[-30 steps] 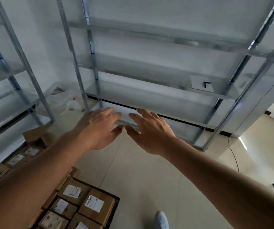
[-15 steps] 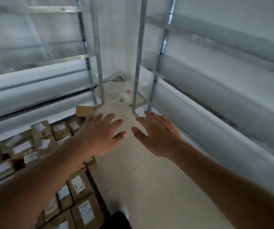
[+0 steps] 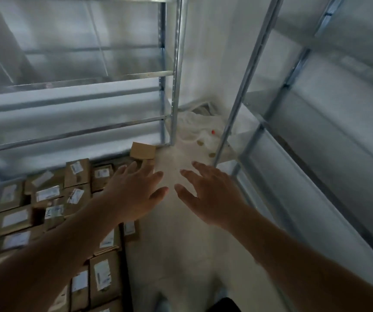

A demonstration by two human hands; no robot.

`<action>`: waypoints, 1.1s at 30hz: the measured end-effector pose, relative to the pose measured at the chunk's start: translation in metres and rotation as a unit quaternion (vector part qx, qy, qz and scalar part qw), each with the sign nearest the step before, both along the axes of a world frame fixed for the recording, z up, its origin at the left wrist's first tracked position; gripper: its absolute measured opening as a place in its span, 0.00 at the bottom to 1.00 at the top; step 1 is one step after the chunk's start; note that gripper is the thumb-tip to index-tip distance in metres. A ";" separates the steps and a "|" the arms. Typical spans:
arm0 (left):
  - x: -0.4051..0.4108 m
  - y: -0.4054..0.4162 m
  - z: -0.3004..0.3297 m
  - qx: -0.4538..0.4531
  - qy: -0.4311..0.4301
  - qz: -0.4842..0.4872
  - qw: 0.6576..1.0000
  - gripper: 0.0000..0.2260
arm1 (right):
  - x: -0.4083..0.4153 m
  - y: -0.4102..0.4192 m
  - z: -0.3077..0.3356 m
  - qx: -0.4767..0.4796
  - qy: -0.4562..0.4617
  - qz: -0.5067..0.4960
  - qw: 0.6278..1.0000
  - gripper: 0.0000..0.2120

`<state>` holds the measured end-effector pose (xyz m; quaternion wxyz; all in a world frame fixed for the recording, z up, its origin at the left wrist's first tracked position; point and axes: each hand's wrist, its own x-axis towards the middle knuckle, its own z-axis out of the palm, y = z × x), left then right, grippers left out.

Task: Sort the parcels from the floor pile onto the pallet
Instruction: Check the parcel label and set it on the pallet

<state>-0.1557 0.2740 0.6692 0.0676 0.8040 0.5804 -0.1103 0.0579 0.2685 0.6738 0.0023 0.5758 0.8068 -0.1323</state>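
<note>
Several brown cardboard parcels (image 3: 46, 199) with white labels lie packed together at the lower left; the pallet under them shows only as a dark edge (image 3: 126, 262). One loose parcel (image 3: 143, 150) lies on the floor past them, by a shelf post. My left hand (image 3: 133, 194) hovers over the right end of the parcels, fingers spread, holding nothing. My right hand (image 3: 212, 194) is stretched out beside it over bare floor, also spread and holding nothing. My left forearm hides some of the parcels.
Metal shelving stands on the left (image 3: 91, 91) and on the right (image 3: 316, 131), with a pale floor aisle (image 3: 181, 255) between. White plastic sheeting (image 3: 199, 129) with small scraps lies in the far corner. My feet show at the bottom edge.
The view has swung left and down, from the right shelving to the corner and the parcels. Both hands stay outstretched and spread, holding nothing.
</note>
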 end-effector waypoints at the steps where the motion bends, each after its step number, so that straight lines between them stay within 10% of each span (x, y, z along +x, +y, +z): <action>1: 0.003 0.018 -0.003 0.003 0.000 0.011 1.000 0.34 | 0.004 0.021 -0.002 -0.001 0.003 0.008 1.000 0.34; 17: 0.040 0.246 -0.054 -0.049 -0.022 0.231 0.971 0.30 | 0.033 0.346 -0.061 -0.064 0.020 0.216 0.974 0.37; 33: -0.115 0.485 -0.239 -0.158 0.009 0.241 0.958 0.28 | -0.138 0.580 -0.229 -0.210 -0.060 0.214 0.952 0.33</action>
